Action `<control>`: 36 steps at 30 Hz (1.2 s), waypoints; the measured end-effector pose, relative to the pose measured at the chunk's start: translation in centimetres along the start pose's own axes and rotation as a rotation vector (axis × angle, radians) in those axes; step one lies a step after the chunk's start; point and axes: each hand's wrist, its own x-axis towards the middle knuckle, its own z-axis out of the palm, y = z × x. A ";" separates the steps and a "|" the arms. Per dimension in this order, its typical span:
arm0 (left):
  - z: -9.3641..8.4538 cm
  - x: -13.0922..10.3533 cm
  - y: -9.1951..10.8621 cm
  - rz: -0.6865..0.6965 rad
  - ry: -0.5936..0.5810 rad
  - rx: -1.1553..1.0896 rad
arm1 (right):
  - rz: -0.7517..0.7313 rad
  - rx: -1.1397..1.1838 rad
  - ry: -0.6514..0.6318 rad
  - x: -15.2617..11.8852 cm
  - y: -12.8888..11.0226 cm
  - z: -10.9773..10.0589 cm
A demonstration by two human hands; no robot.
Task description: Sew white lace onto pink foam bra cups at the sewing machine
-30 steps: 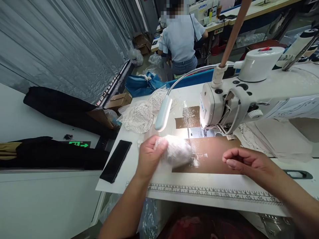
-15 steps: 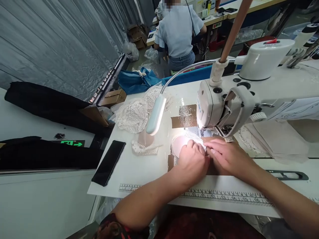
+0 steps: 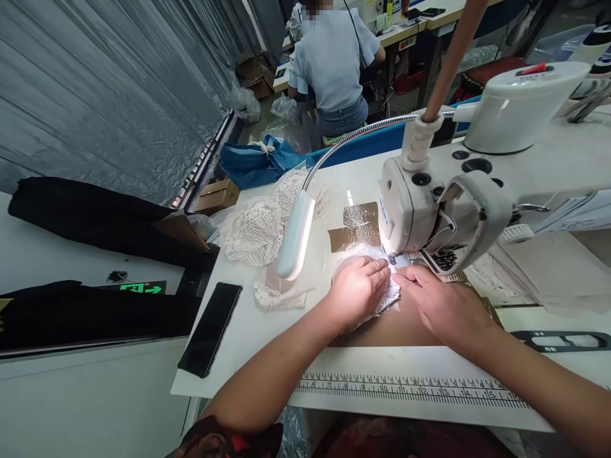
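Observation:
Under the needle area of the white sewing machine point(image 3: 398, 203) lies a white lace piece point(image 3: 390, 298), brightly lit and partly covered by my hands. My left hand point(image 3: 359, 287) rests over it, fingers bent together and pressing the lace down close to the presser foot. My right hand point(image 3: 442, 302) is on the other side, its thumb and index finger together at the lace's right edge; what lies between them is partly hidden. Beneath, brown tape point(image 3: 405, 327) covers part of the worktable.
A lamp point(image 3: 296, 235) on a bendy metal neck hangs left of the machine. Lace pieces point(image 3: 252, 232) and a black phone point(image 3: 210, 329) lie on the left. A printed ruler point(image 3: 410, 389) runs along the front edge. A person point(image 3: 329, 63) sits ahead at another table.
The lace piece has turned under my left hand, its edge now pointing down toward me. My left hand has shifted slightly left and flattened. The camera view has moved a little.

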 end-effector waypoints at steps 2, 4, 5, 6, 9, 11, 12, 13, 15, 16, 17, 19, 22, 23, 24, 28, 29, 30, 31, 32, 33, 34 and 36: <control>0.0 0.3 -0.7 0.041 -0.005 0.017 | 0.032 -0.019 0.011 0.2 -0.2 0.1; -0.1 0.4 -1.1 0.061 -0.006 0.031 | 0.041 -0.036 0.031 0.3 -0.3 0.2; -0.2 0.4 -1.2 0.065 -0.006 0.032 | 0.035 -0.041 0.042 0.3 -0.3 0.2; -0.3 0.4 -1.2 0.069 -0.010 0.030 | 0.028 -0.040 0.050 0.3 -0.3 0.2; -0.6 0.3 -1.2 0.076 -0.021 0.009 | -0.004 -0.006 0.059 0.1 -0.2 0.3; -0.6 0.3 -1.3 0.087 -0.016 0.000 | -0.016 0.009 0.050 -0.1 0.0 0.5; -0.6 0.4 -1.4 0.090 -0.014 -0.002 | -0.018 0.008 0.043 -0.2 0.0 0.6; -0.5 0.4 -1.5 0.089 -0.012 -0.002 | -0.017 0.005 0.034 -0.3 0.0 0.8; -0.4 0.5 -1.7 0.071 -0.015 -0.001 | -0.007 0.000 0.016 -0.3 0.0 1.0; -0.3 0.6 -1.7 0.054 -0.018 0.000 | -0.001 0.003 0.008 -0.3 0.0 1.1; -0.3 0.6 -1.8 0.032 -0.021 0.003 | 0.004 0.008 0.001 -0.3 0.0 1.1; -0.2 0.6 -1.9 -0.014 -0.021 0.016 | 0.013 0.016 -0.004 -0.2 0.0 1.2; 0.0 0.4 -1.8 -0.069 -0.023 0.047 | -0.011 0.031 0.021 -0.4 0.2 1.3; 0.1 0.2 -1.7 -0.080 -0.027 0.064 | -0.027 0.038 0.037 -0.5 0.3 1.5; 0.2 0.1 -1.6 -0.091 -0.031 0.085 | -0.044 0.047 0.054 -0.7 0.5 1.7; 0.4 -0.5 -0.7 -0.131 -0.062 0.194 | -0.090 0.102 0.070 -1.5 1.3 2.8; 0.2 -0.6 -0.4 -0.156 -0.078 0.220 | -0.081 0.110 0.075 -1.6 1.4 2.9; -0.2 -0.8 -0.1 -0.195 -0.091 0.244 | -0.071 0.107 0.091 -1.6 1.4 3.0; -0.7 -1.0 0.2 -0.233 -0.113 0.257 | -0.063 0.103 0.109 -1.6 1.4 3.0; -1.5 -1.3 0.5 -0.270 -0.140 0.252 | -0.063 0.104 0.132 -1.6 1.3 2.8; -2.5 -1.9 0.8 -0.298 -0.168 0.228 | -0.068 0.110 0.159 -1.5 1.2 2.6; -3.6 -2.6 1.0 -0.316 -0.188 0.194 | -0.077 0.124 0.171 -1.5 1.1 2.3; -5.7 -4.9 1.0 -0.351 -0.174 0.136 | -0.087 0.164 0.139 -1.4 1.0 1.9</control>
